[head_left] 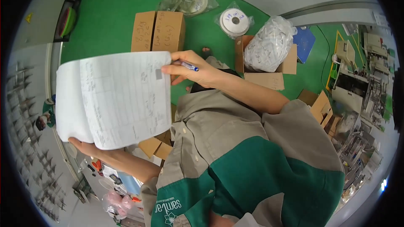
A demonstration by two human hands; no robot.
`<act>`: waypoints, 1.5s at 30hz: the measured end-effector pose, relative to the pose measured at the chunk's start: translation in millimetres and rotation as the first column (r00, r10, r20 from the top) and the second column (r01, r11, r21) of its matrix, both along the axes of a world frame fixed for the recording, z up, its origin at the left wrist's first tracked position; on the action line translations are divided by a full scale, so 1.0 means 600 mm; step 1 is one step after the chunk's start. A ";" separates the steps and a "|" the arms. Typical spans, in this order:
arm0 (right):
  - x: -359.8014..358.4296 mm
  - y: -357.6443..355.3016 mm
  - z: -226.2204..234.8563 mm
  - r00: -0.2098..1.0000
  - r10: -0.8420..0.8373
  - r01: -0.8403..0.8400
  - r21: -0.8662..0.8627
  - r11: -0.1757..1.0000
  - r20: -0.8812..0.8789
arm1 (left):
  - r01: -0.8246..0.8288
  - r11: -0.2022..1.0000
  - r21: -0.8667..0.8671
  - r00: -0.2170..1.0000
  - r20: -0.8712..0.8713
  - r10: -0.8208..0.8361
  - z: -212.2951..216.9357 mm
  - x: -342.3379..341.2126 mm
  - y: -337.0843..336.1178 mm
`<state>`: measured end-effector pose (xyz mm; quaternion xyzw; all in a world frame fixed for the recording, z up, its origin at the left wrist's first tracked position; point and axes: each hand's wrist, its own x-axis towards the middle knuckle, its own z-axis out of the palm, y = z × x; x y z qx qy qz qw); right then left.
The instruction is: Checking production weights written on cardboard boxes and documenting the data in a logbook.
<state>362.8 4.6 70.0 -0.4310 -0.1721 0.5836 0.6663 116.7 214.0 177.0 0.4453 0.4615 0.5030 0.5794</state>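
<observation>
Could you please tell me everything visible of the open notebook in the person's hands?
The notebook is open, its left page curving, its white, papery pages faintly ruled and bearing handwriting too blurred to read. A small grey rectangle sits near the right edge. It is held up, the left hand at its lower edge and the right hand at its right edge.

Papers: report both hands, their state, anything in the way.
Left hand holding lower-left corner. Right hand gripping right edge, pen also in hand. Papers open, writing facing camera. Only fingers overlap edges.
</observation>
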 end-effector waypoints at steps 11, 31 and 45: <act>0.055 -0.070 -0.025 0.988 -0.156 0.152 -0.195 0.969 -0.006 | 0.024 0.997 -0.071 0.971 0.238 -0.006 -0.021 0.063 0.003; 0.201 -0.133 -0.057 0.968 -0.248 0.239 -0.172 0.956 -0.036 | 0.008 0.987 0.161 0.907 0.414 -0.075 -0.019 0.277 -0.018; 0.211 -0.071 -0.114 0.927 -0.309 0.260 -0.230 0.938 -0.213 | 0.074 0.987 0.140 0.997 -0.040 -0.069 0.012 0.400 0.049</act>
